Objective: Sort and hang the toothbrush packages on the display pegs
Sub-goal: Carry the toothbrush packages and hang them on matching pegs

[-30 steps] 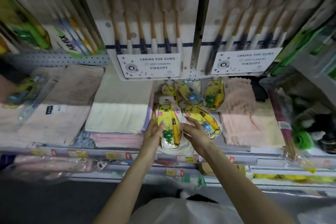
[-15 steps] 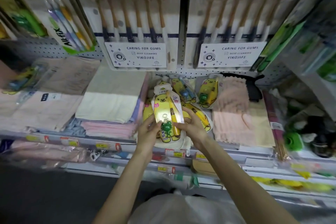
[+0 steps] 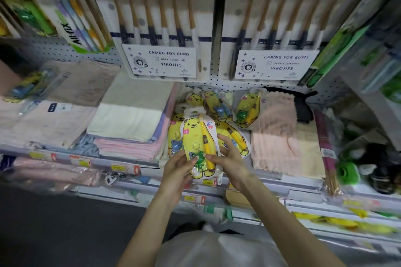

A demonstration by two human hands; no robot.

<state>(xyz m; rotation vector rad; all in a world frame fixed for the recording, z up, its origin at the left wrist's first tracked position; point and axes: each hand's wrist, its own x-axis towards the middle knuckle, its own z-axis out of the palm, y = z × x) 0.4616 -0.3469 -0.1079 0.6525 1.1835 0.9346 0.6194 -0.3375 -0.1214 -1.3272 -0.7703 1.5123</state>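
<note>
Both hands hold 1 yellow bear toothbrush pack (image 3: 198, 143) by its bottom, just above the shelf edge (image 3: 130, 166). L hand (image 3: 176, 168) pinches its left side, R hand (image 3: 230, 159) grips the right. More yellow packs (image 3: 244, 112) lie behind on the shelf, w/ folded towels (image 3: 130, 119) beside

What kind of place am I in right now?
Most likely a shop aisle: toothbrush packs hang on a pegboard, folded towels are stacked on a shelf, and yellow price tags line its front edge.
</note>
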